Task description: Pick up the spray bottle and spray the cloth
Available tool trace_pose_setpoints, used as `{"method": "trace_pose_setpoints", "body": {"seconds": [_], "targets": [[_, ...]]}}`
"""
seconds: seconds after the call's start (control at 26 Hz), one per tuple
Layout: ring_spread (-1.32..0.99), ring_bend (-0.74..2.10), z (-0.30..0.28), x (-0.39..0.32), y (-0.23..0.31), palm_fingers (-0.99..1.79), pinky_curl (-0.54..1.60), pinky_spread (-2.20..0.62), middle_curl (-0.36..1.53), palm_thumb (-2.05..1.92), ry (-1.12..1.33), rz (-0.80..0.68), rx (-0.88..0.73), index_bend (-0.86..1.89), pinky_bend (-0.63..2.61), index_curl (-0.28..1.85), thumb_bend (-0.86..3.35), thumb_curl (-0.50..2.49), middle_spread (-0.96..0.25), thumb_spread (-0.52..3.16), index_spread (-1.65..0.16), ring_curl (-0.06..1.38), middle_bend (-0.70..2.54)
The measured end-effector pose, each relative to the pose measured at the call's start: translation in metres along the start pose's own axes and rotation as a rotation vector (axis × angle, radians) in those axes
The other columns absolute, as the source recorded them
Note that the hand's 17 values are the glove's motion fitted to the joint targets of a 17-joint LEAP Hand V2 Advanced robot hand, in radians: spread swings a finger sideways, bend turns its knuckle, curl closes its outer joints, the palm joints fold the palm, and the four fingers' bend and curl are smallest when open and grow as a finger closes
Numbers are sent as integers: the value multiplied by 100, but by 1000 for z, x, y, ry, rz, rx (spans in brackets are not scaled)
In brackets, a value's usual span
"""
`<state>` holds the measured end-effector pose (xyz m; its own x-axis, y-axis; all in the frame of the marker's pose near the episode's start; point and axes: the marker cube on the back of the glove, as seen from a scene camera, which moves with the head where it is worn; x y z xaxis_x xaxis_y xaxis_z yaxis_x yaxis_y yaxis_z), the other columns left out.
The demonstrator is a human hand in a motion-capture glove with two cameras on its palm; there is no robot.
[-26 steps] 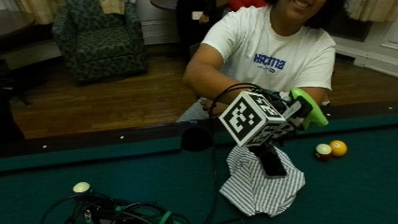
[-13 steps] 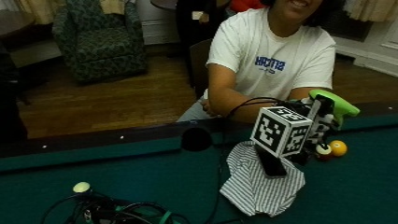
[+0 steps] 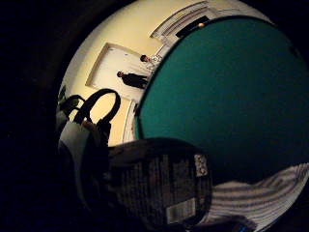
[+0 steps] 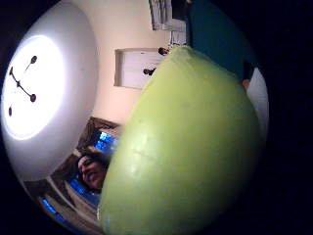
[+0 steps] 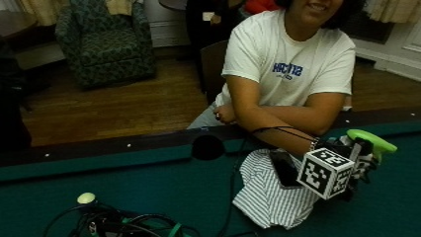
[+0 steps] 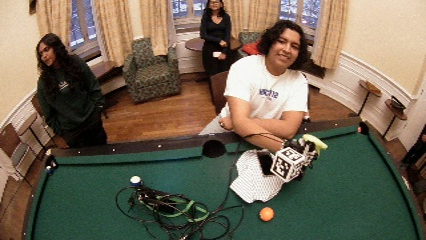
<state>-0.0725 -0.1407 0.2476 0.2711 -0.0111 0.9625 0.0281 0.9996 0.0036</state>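
We've got the spray bottle gripped in our gloved right hand, lifted beside the striped cloth near the pool table's rail; now turn the nozzle down toward the cloth before squeezing.

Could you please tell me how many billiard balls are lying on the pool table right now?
2: a white ball beside the tangle of cables, and an orange ball in front of the striped cloth. Others may be hidden behind the gloved hand.

Bottle: dark body, lime-green spray head, held above the counter, right of frame. Cloth: striped white, crumpled, lower centre.
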Motion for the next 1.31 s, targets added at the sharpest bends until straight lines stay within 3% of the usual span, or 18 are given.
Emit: {"method": "trace_pose_setpoints", "body": {"seconds": [0.69, 1.31], "targets": [[-19, 72, 26, 19, -21, 138, 41, -29, 56, 92, -28, -86, 90, 38, 45, 65, -3, 85, -14, 36, -27, 49, 74], [-19, 71, 44, 25, -48, 138, 41, -30, 56, 92, -51, -90, 49, 41, 44, 65, -3, 86, -15, 31, -27, 49, 74]]}}
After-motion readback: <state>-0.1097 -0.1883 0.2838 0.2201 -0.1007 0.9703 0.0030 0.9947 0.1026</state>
